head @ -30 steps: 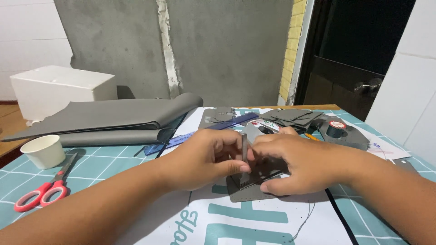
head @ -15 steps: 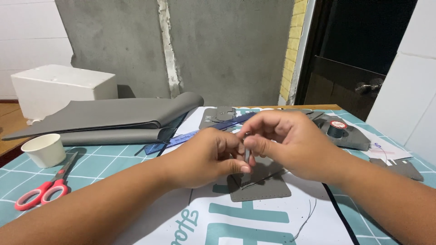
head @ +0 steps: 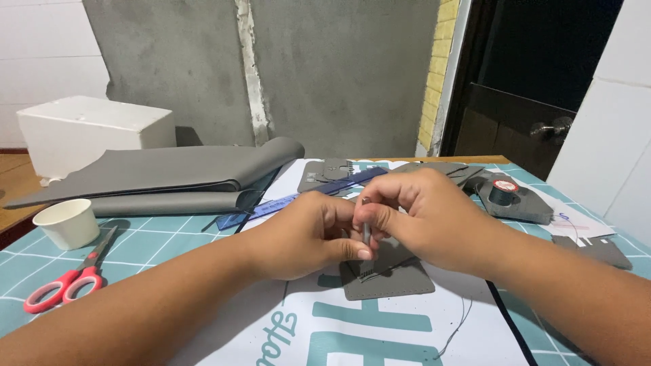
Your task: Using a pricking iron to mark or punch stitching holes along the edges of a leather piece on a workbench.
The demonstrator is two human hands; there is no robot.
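Observation:
My left hand (head: 305,234) and my right hand (head: 427,217) meet at the middle of the table, fingertips together. Both pinch a thin upright metal tool (head: 366,232), which could be a needle or an awl. Its lower end points down at a small grey leather piece (head: 397,279) lying flat on a white printed sheet (head: 325,325). A row of small holes runs along the piece's near edge. A dark thread (head: 462,318) trails from the piece toward the right front.
Red-handled scissors (head: 64,281) and a white paper cup (head: 66,222) lie at the left on the teal cutting mat (head: 156,237). Behind are rolled grey material (head: 169,173), a white foam box (head: 95,132), a blue ruler (head: 298,196), cut grey pieces (head: 325,173) and a black thread spool (head: 503,192).
My right hand has lifted off the grey leather piece and come up to my left hand. Both now pinch the thin tool above the piece.

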